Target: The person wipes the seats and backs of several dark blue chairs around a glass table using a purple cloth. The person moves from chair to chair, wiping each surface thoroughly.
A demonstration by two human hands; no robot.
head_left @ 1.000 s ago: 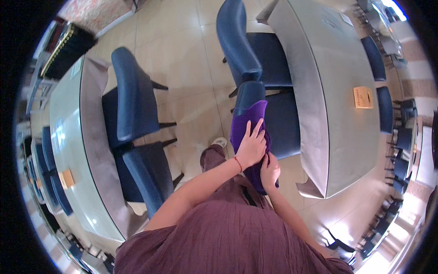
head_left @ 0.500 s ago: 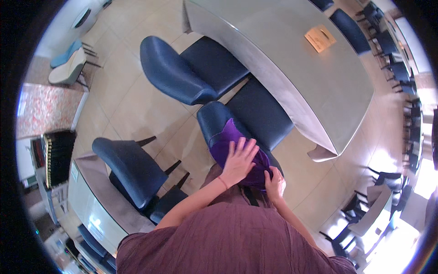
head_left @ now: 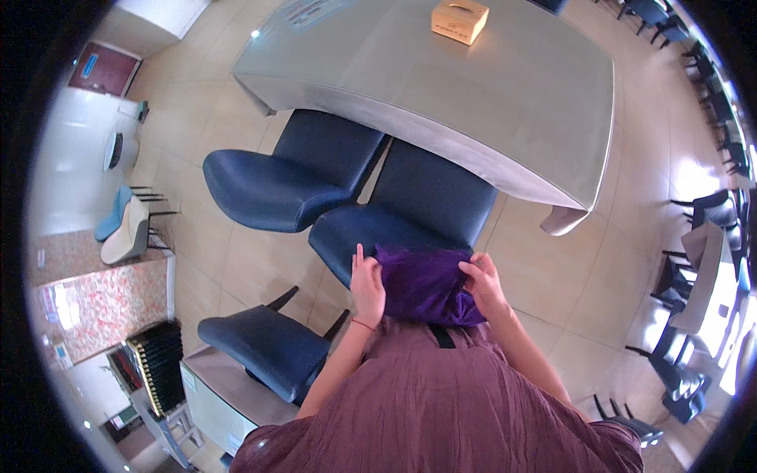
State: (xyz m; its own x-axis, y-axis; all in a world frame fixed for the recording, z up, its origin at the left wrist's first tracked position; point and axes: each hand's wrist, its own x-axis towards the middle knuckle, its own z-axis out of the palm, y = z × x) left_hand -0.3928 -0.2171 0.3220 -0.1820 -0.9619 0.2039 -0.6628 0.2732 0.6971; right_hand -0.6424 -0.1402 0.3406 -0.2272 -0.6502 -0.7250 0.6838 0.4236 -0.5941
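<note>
Tiled floor (head_left: 552, 276) under blue chair (head_left: 422, 197); hands (head_left: 367, 288) (head_left: 486, 284) pinch purple cloth (head_left: 426, 288) at opposite sides, one left finger (head_left: 360, 255) straight.

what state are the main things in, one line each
Purple soft cloth: creased, spread out
Left hand: closed on the cloth's left edge, one finger extended
Right hand: pinching the cloth's upper right corner
Grey rectangular table: upright, fabric cover draped down its side
Dark blue padded chair nearest the cloth: upright, seat toward the table
Pale wooden box: standing on the table
</note>
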